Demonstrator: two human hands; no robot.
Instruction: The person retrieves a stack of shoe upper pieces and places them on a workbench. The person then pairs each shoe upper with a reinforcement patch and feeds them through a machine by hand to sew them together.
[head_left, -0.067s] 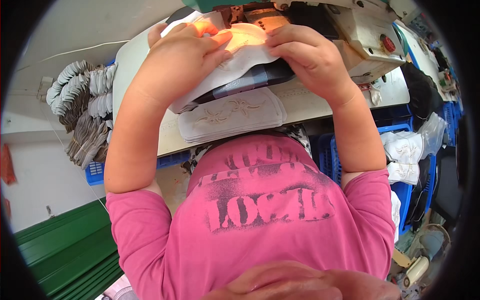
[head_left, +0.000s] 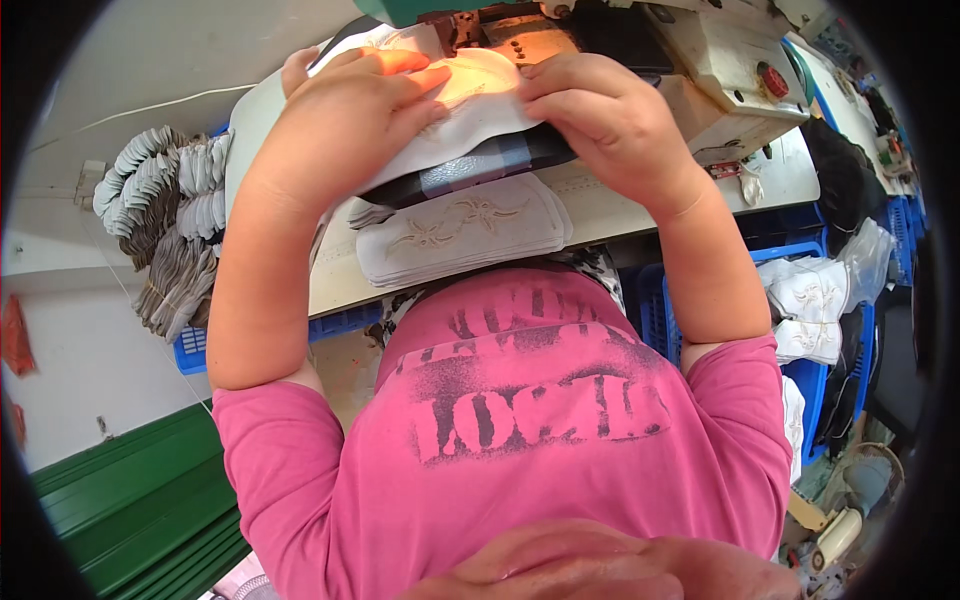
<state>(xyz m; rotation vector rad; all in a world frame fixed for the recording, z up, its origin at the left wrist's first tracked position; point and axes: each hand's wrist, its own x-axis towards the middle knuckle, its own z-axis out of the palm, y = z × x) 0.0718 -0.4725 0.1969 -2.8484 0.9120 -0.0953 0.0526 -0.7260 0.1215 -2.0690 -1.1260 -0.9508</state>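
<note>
A white fabric piece (head_left: 470, 128) lies under the lit working head of a sewing machine (head_left: 466, 32). My left hand (head_left: 345, 118) rests on its left part, fingers stretched out flat. At its right edge my right hand (head_left: 612, 112) pinches the fabric between thumb and fingers. A dark padded piece with a grey-blue band (head_left: 478, 168) shows beneath the fabric's near edge. Closer to me, a stack of white pieces with beige floral embroidery (head_left: 470, 226) sits on the table's front part.
Bundles of grey-white pieces (head_left: 175, 215) are piled to the left of the table (head_left: 335, 270). On the right, blue baskets (head_left: 800, 390) hold white embroidered bundles (head_left: 808, 305). The machine's beige body (head_left: 735, 80) stands beyond my right hand. A fan (head_left: 865, 480) is at the lower right.
Both hands and the fabric have shifted slightly left, together with the dark padded piece underneath. The embroidered stack stays where it was.
</note>
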